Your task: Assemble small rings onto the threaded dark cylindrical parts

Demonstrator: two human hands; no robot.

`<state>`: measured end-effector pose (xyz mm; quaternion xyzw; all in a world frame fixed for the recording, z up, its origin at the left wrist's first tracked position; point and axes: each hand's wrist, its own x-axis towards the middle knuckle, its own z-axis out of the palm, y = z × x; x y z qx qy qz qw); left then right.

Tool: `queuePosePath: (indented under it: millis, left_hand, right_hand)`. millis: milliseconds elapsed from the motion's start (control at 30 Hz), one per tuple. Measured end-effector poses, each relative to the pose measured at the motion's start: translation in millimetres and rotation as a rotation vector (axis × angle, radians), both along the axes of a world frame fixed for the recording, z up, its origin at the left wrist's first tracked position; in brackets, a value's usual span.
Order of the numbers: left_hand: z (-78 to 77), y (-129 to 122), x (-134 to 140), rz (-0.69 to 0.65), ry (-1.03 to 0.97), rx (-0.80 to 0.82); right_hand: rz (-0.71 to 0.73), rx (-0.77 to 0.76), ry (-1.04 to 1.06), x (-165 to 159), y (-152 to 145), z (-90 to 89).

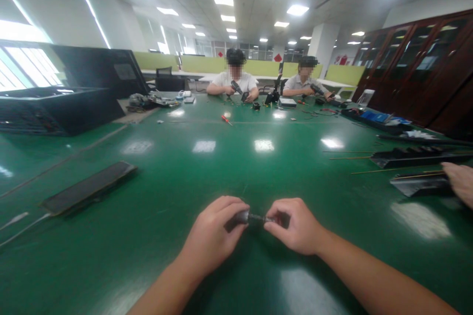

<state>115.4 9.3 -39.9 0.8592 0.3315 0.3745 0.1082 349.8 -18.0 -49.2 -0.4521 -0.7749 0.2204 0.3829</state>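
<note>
fingers (239,205) of the left hand (218,229) are curling closed around a small grey piece (243,216), while the right hand (295,226) is pinching one end of a thin dark rod (257,217); the rod is spanning the gap between both hands, over the near part of the green table (166,167). to the left, a flat dark panel (90,187) is lying beside a white cable (25,232). at the right edge, another person's hand (460,182) is resting at a black channel (417,185), its grip being too cut off to tell. farther away, a red screwdriver (225,119) is lying near two seated co-workers, who are holding drills (236,87). behind, at right, a wooden cabinet (410,64) is standing.
</note>
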Motion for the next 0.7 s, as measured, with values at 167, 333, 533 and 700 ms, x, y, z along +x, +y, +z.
queuePosePath:
  millis: [167,333,533,700]
  left_hand:
    - [0.5,8.8,-7.2,0.048,0.037,-0.024]
    - [1.0,29.5,-26.7,0.256,0.001,-0.143]
    - [12.7,34.3,-64.1,0.471,-0.066,-0.252]
    - [9.0,24.5,-147.2,0.596,-0.002,-0.34]
  right_hand:
    - [-0.019,0.012,0.013,0.0,0.1,-0.7]
    - [0.009,0.007,0.047,-1.1,0.1,-2.3]
    - [0.025,-0.003,0.057,-1.5,2.0,-3.4]
    - [0.032,-0.013,0.049,-2.6,2.1,-5.4]
